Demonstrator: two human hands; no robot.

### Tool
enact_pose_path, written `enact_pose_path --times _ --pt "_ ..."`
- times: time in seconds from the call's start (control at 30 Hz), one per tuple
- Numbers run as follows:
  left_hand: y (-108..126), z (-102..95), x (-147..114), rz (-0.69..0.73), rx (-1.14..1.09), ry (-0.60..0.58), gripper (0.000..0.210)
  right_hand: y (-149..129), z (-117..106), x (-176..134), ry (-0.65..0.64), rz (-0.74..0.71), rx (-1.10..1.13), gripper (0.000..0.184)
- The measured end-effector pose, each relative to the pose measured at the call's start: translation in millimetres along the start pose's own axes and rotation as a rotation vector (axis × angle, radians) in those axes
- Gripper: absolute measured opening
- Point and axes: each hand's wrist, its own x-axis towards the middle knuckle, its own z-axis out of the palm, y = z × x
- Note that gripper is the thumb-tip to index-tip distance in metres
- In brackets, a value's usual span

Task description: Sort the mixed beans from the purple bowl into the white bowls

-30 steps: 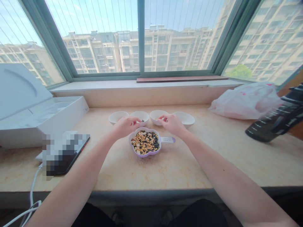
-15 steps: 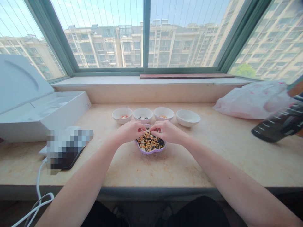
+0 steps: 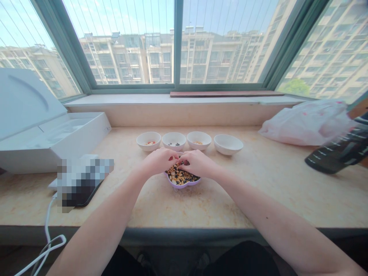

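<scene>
A lilac dish (image 3: 181, 186) with a scalloped rim holds mixed black, yellow and pale beans (image 3: 181, 177). Over its far half both hands meet, their fingertips nearly touching. My left hand (image 3: 161, 159) comes in from the left with fingers curled and thumb drawn to them; whatever lies between the tips is too small to make out. My right hand (image 3: 198, 163) covers the dish's right side. Its thumb stands apart from its bent fingers, low over the beans, and nothing shows in the gap. The far part of the dish is hidden behind the hands.
Behind the dish stand white bowls in a row: one with red and pale bits (image 3: 148, 142), one with dark beans (image 3: 174, 142), one with yellow bits (image 3: 199, 141), and an empty bowl (image 3: 228, 145). A white box (image 3: 80, 128), phone (image 3: 89, 191), plastic bag (image 3: 304, 122) and dark bottle (image 3: 330, 157) flank them.
My right hand has shifted left and slightly down over the beans, and its thumb has spread from the fingers. My left hand has barely moved.
</scene>
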Motion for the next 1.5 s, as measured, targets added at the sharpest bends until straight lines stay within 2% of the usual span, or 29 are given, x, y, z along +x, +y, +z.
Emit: enact_pose_path --times 0.37,0.53,0.67,0.8,0.93,1.07,1.2,1.5 --pt "6 -5.1 -1 -0.045 0.055 -0.045 0.028 0 1 4 -0.048 0.02 0.021 0.015" --pt "5 -7.2 -3 -0.07 0.046 -0.039 0.028 0 -4 1 0.012 0.029 0.132 0.014" --pt "5 -10.1 -4 -0.093 0.022 -0.033 0.028 6 -13 -4 0.144 0.126 0.418 0.021" --pt "6 -10.6 -5 -0.1 0.004 -0.026 0.025 12 -25 -8 0.223 0.233 0.943 0.038" --pt "5 -8.7 -5 -0.075 -0.005 -0.041 0.024 13 -36 -10 0.206 0.243 1.44 0.042" --pt "3 -7.2 -5 -0.063 -0.021 -0.045 0.024 11 -40 -13 0.135 0.238 1.67 0.038" --pt "1 -5.7 -4 -0.048 -0.022 -0.037 0.024 11 -40 -14 0.067 0.212 1.743 0.037" --pt "-3 -4.0 -3 -0.021 -0.022 -0.031 0.025 10 -36 -14 0.058 0.146 1.666 0.039"
